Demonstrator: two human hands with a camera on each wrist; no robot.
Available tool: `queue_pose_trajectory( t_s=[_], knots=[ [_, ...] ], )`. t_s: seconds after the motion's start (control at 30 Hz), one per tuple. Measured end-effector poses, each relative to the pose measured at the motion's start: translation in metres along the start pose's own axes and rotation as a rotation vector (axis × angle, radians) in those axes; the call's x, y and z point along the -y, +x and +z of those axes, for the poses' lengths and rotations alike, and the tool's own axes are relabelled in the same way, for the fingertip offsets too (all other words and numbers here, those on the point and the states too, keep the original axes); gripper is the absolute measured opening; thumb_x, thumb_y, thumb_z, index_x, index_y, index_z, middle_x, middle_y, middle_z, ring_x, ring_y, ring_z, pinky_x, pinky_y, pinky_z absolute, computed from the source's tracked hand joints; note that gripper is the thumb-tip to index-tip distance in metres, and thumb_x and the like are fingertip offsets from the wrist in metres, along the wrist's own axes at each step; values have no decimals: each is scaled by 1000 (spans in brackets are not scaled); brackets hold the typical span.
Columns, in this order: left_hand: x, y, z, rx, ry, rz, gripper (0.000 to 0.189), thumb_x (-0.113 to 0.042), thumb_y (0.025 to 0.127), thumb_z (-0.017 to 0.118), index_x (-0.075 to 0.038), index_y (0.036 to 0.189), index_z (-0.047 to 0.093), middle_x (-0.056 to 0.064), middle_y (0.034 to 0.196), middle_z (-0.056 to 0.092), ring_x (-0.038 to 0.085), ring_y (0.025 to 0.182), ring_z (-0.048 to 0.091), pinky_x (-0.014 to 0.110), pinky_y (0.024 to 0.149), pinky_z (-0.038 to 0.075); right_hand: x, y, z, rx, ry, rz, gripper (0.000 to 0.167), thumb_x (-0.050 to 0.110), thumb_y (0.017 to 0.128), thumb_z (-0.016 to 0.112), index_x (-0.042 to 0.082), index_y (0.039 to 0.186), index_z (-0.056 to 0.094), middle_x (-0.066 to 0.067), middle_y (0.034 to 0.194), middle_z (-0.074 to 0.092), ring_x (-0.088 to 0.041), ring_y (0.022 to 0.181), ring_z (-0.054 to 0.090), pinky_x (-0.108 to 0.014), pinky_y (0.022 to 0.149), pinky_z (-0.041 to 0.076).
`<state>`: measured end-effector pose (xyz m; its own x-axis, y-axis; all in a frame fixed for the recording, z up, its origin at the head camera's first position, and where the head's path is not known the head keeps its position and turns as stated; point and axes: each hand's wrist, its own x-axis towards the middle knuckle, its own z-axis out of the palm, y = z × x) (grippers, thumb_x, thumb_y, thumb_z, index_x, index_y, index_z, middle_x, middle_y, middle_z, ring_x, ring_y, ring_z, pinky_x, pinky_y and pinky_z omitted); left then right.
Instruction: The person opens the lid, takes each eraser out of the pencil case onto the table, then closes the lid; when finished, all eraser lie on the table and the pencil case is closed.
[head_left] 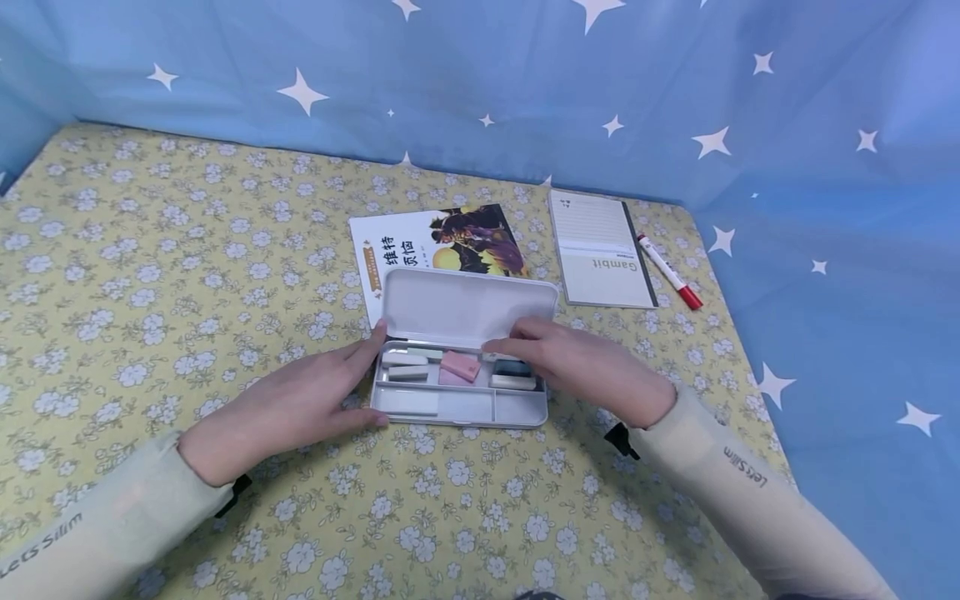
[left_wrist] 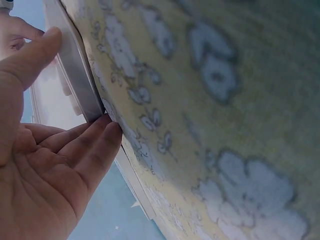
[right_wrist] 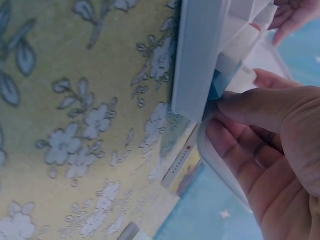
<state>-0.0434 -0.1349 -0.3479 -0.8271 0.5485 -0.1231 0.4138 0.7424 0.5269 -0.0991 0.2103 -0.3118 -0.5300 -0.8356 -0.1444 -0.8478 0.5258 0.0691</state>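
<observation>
A white pencil case [head_left: 465,408] lies with its lid [head_left: 468,308] raised on the flowered cloth. My left hand [head_left: 300,400] grips its left end, thumb at the front corner and fingers at the back one. Reaching into its right back part, my right hand [head_left: 573,358] has curled fingers at a small white eraser [right_wrist: 245,75]; the thumb overlaps a dark blue eraser [right_wrist: 217,86]. In front of that lies another white eraser [head_left: 513,382]. A pink eraser [head_left: 461,367] sits tilted mid-case, and white blocks [head_left: 407,372] lie in the left part.
Behind the case, partly covered by its lid, is a book [head_left: 442,242] with an illustrated cover. A notebook [head_left: 603,258] lies to the back right, beside a white marker with a red cap [head_left: 670,273]. A blue starred curtain [head_left: 480,75] hangs along the table's back edge.
</observation>
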Motion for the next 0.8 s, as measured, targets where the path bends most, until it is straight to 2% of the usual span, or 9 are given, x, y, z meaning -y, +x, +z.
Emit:
queue_pose_trajectory(
  t_s=[0.17, 0.33, 0.43, 0.53, 0.63, 0.8],
  knots=[
    [0, 0, 0, -5, 11, 0, 106, -40, 92, 80, 4, 165, 17, 25, 163, 42, 41, 130, 65, 53, 107, 59, 0, -6, 3, -28, 28, 47, 59, 4, 103, 63, 30, 155, 51, -2, 117, 63, -6, 73, 44, -19, 52, 30],
    [0, -1, -1, 0, 6, 2, 105, -40, 93, 79, 4, 165, 17, 25, 164, 41, 41, 131, 64, 53, 107, 58, 0, -8, 5, -45, 55, 94, 57, 12, 103, 65, 29, 155, 49, -1, 121, 65, -6, 79, 53, -18, 50, 34],
    [-1, -2, -3, 7, -2, -4, 105, -41, 93, 79, 4, 165, 17, 25, 164, 41, 42, 134, 62, 54, 109, 57, 0, -8, 5, -47, 93, 119, 56, 15, 104, 65, 26, 156, 48, -2, 123, 66, -7, 82, 58, -20, 53, 41],
    [-1, -2, -4, 7, -4, -7, 106, -41, 92, 79, 3, 165, 17, 26, 164, 41, 43, 135, 61, 55, 110, 56, -2, -8, 5, -57, 195, 155, 54, 15, 105, 65, 20, 155, 47, -3, 124, 67, -8, 89, 64, -23, 62, 51],
    [-1, -2, -4, 4, 0, -8, 106, -42, 92, 79, 3, 165, 17, 26, 164, 40, 43, 134, 62, 55, 110, 56, -4, -11, 5, -70, 321, 203, 52, 13, 105, 64, 17, 154, 48, -2, 118, 68, -10, 89, 63, -28, 70, 55],
    [-1, 0, -1, 2, -1, -4, 105, -41, 92, 79, 4, 165, 19, 26, 164, 41, 42, 132, 63, 54, 108, 58, -7, -21, 9, -71, 497, 282, 58, 7, 103, 66, 14, 157, 47, -3, 119, 72, -15, 103, 71, -37, 86, 63]
  ],
)
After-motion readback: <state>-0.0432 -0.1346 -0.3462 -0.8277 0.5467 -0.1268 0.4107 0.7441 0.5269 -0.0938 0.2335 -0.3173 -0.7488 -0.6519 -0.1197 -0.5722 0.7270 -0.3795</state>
